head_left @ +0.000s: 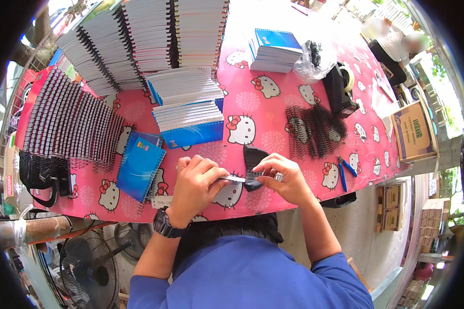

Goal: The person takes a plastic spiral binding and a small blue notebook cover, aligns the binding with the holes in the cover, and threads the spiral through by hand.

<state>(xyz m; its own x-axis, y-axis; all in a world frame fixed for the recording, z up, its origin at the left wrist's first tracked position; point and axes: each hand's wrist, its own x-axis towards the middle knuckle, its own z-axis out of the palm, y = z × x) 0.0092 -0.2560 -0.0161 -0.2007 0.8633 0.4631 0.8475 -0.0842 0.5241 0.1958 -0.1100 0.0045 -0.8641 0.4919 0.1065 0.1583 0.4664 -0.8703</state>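
Note:
My left hand [195, 183] and my right hand [286, 177] meet over the near edge of a pink cartoon-cat tablecloth [273, 118]. Between them I hold a small notebook [247, 172] with a black cover, seen edge-on, and a black wire spiral runs along it. My left fingers pinch its white page edge, while my right fingers press on the spiral side. A black watch sits on my left wrist.
A blue spiral notebook [138, 165] lies left of my hands. Stacks of bound notebooks [188, 105] fill the far left. Loose black wire spirals [314, 129], blue-handled pliers [345, 172], a tape dispenser [341, 87] and a cardboard box [413, 131] lie to the right. A fan [90, 268] stands below.

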